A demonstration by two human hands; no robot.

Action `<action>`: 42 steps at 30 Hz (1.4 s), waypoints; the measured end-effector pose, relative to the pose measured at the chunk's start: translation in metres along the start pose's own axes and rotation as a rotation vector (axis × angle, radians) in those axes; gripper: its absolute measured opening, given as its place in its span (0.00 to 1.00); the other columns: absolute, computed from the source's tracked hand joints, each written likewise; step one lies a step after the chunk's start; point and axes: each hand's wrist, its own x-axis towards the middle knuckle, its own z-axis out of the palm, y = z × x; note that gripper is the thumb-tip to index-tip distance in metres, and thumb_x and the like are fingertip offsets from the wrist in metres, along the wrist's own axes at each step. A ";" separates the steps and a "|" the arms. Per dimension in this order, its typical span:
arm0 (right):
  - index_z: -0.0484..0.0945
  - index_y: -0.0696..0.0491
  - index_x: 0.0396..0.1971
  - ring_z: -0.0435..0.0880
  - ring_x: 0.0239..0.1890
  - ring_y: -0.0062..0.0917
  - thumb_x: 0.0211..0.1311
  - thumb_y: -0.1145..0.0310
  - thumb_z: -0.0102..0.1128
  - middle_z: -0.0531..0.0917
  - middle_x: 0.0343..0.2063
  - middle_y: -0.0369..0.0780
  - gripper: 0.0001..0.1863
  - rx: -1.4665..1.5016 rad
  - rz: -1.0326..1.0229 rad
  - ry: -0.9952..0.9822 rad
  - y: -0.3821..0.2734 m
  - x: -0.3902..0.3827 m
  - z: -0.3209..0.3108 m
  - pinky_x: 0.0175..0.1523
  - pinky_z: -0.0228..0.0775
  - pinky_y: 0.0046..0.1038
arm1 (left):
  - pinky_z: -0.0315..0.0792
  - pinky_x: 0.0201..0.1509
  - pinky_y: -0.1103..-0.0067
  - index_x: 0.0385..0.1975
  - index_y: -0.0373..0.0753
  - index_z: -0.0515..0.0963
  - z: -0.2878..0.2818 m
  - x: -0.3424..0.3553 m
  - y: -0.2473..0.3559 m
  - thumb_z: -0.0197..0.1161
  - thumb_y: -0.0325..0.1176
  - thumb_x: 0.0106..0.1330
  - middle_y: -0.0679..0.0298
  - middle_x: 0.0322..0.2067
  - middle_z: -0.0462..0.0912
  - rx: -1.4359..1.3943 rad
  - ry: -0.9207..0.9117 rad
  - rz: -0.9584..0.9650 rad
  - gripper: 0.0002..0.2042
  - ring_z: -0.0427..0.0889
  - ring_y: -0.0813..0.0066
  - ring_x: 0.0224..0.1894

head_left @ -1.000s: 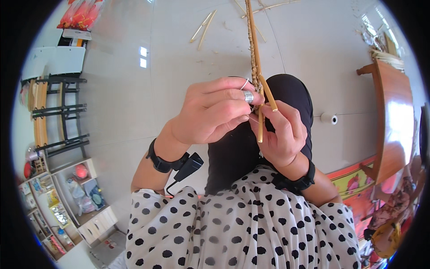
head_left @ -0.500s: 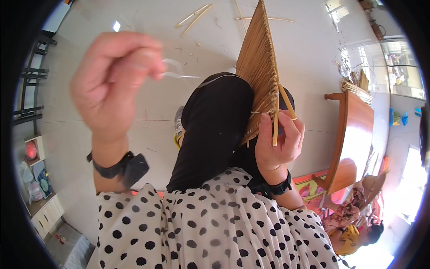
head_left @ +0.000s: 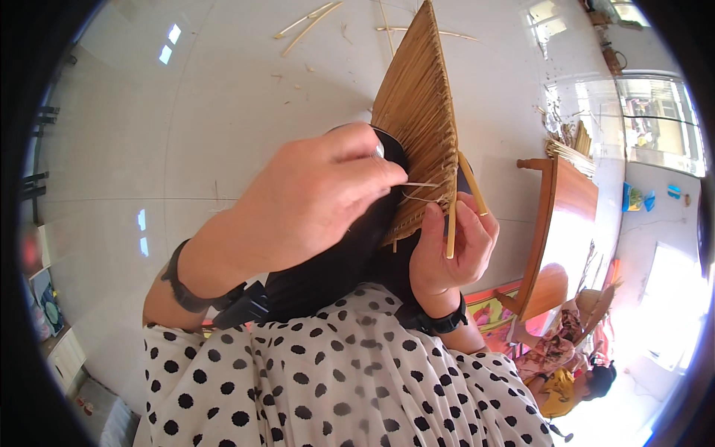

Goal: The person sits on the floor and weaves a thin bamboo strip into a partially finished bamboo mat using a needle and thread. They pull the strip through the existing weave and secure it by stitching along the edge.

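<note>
A stiff straw fan point(head_left: 417, 97) with fine ribs stands upright across my black-trousered knees, its stitched edge facing right. Two split bamboo strips point(head_left: 451, 231) jut from its lower end. My right hand point(head_left: 454, 249) is closed around that lower corner, thumb and fingers pinching the edge by the strips. Just left of the fan, my left hand point(head_left: 320, 186) pinches a thin, pale, needle-like strand point(head_left: 422, 184), its tip against the fan's ribs. A fine loop of thread point(head_left: 421, 198) runs below it toward my right thumb.
Loose bamboo strips point(head_left: 313, 26) lie on the pale tiled floor ahead. To the right is a low wooden table point(head_left: 562, 231), with a bundle of straw point(head_left: 572, 153) at its far end. Another person point(head_left: 558, 372) sits at the lower right, near another straw fan point(head_left: 596, 305).
My left hand has come right and down from the upper left, bringing the strand to the fan's edge. My right hand keeps its grip; the whole view has shifted slightly.
</note>
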 end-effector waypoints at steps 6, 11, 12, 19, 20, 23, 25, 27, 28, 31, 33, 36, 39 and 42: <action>0.75 0.61 0.48 0.83 0.40 0.27 0.59 0.81 0.72 0.80 0.44 0.47 0.19 0.021 -0.003 -0.027 0.001 -0.002 0.003 0.43 0.79 0.24 | 0.73 0.25 0.72 0.37 0.42 0.84 0.007 -0.001 -0.002 0.67 0.27 0.57 0.67 0.27 0.75 0.169 -0.109 0.011 0.08 0.79 0.68 0.25; 0.75 0.61 0.47 0.83 0.40 0.28 0.58 0.81 0.72 0.80 0.43 0.47 0.19 0.048 0.017 -0.018 0.001 -0.003 0.004 0.45 0.80 0.25 | 0.71 0.24 0.72 0.35 0.44 0.84 0.009 -0.001 -0.003 0.67 0.27 0.56 0.67 0.25 0.72 0.212 -0.094 0.036 0.08 0.78 0.68 0.24; 0.75 0.61 0.47 0.83 0.40 0.28 0.58 0.81 0.72 0.80 0.43 0.47 0.19 0.043 0.016 -0.017 0.001 -0.003 0.004 0.45 0.80 0.25 | 0.71 0.23 0.72 0.34 0.43 0.83 0.009 -0.001 -0.003 0.67 0.28 0.55 0.67 0.25 0.72 0.213 -0.089 0.042 0.07 0.78 0.68 0.24; 0.75 0.60 0.47 0.83 0.40 0.27 0.59 0.80 0.73 0.81 0.42 0.46 0.18 0.005 0.007 -0.024 -0.002 -0.001 0.003 0.45 0.79 0.24 | 0.70 0.22 0.73 0.27 0.43 0.79 0.007 0.001 -0.002 0.65 0.28 0.53 0.68 0.24 0.71 0.256 -0.112 0.059 0.03 0.77 0.69 0.23; 0.75 0.60 0.47 0.83 0.40 0.27 0.59 0.80 0.72 0.81 0.42 0.46 0.18 0.004 0.007 -0.022 -0.002 -0.001 0.003 0.45 0.78 0.24 | 0.70 0.22 0.73 0.26 0.43 0.79 0.006 0.001 -0.002 0.65 0.28 0.53 0.68 0.24 0.71 0.267 -0.114 0.062 0.03 0.77 0.69 0.23; 0.75 0.60 0.47 0.83 0.40 0.26 0.59 0.80 0.72 0.81 0.42 0.45 0.18 0.047 0.028 -0.011 -0.003 -0.002 0.003 0.45 0.78 0.24 | 0.70 0.22 0.73 0.25 0.43 0.78 0.006 0.001 -0.002 0.65 0.28 0.52 0.68 0.24 0.71 0.272 -0.112 0.071 0.03 0.77 0.70 0.23; 0.75 0.60 0.47 0.82 0.40 0.26 0.59 0.80 0.72 0.81 0.42 0.45 0.18 0.058 0.036 -0.006 -0.003 -0.003 0.003 0.45 0.77 0.24 | 0.71 0.22 0.73 0.24 0.43 0.78 0.008 0.001 -0.002 0.65 0.28 0.52 0.68 0.24 0.71 0.279 -0.102 0.091 0.03 0.77 0.70 0.23; 0.75 0.60 0.48 0.82 0.40 0.26 0.59 0.81 0.71 0.81 0.42 0.45 0.18 0.060 0.033 -0.008 -0.003 -0.003 0.003 0.45 0.77 0.24 | 0.71 0.22 0.73 0.24 0.43 0.77 0.008 0.001 -0.002 0.65 0.28 0.51 0.69 0.24 0.70 0.283 -0.101 0.098 0.03 0.77 0.70 0.24; 0.75 0.60 0.48 0.82 0.40 0.25 0.59 0.81 0.71 0.81 0.42 0.45 0.18 0.057 0.027 -0.012 -0.004 -0.002 0.002 0.45 0.77 0.23 | 0.72 0.22 0.73 0.23 0.43 0.77 0.008 0.001 -0.002 0.65 0.29 0.51 0.69 0.24 0.70 0.282 -0.105 0.095 0.03 0.78 0.70 0.24; 0.75 0.59 0.48 0.82 0.40 0.25 0.59 0.81 0.71 0.81 0.42 0.45 0.19 0.041 0.016 -0.022 -0.004 -0.002 0.000 0.45 0.77 0.23 | 0.72 0.22 0.73 0.23 0.43 0.76 0.009 0.002 -0.001 0.65 0.29 0.51 0.68 0.24 0.71 0.283 -0.114 0.092 0.04 0.78 0.70 0.24; 0.75 0.59 0.48 0.82 0.39 0.25 0.59 0.81 0.71 0.81 0.42 0.45 0.18 0.031 0.016 -0.025 -0.004 -0.002 -0.001 0.45 0.78 0.23 | 0.70 0.21 0.74 0.26 0.42 0.79 0.009 0.002 -0.002 0.68 0.28 0.51 0.68 0.23 0.70 0.272 -0.109 0.106 0.04 0.76 0.71 0.22; 0.75 0.59 0.48 0.82 0.40 0.26 0.60 0.81 0.71 0.81 0.43 0.46 0.18 0.024 0.026 -0.035 -0.004 -0.001 -0.003 0.45 0.78 0.24 | 0.68 0.20 0.76 0.29 0.41 0.82 0.009 0.004 -0.002 0.70 0.27 0.51 0.68 0.22 0.70 0.263 -0.109 0.126 0.06 0.75 0.72 0.21; 0.74 0.59 0.48 0.84 0.43 0.29 0.61 0.81 0.70 0.82 0.46 0.49 0.17 0.044 0.047 -0.034 -0.003 -0.003 -0.005 0.48 0.79 0.26 | 0.72 0.22 0.72 0.22 0.42 0.76 0.005 0.007 0.002 0.65 0.30 0.52 0.68 0.23 0.70 0.292 -0.151 0.124 0.04 0.79 0.70 0.25; 0.73 0.60 0.47 0.85 0.47 0.32 0.62 0.81 0.69 0.82 0.48 0.52 0.17 0.093 0.069 -0.004 -0.002 -0.004 -0.001 0.52 0.79 0.29 | 0.72 0.22 0.72 0.22 0.42 0.75 0.004 0.010 0.005 0.65 0.31 0.53 0.67 0.24 0.70 0.302 -0.178 0.149 0.05 0.79 0.70 0.26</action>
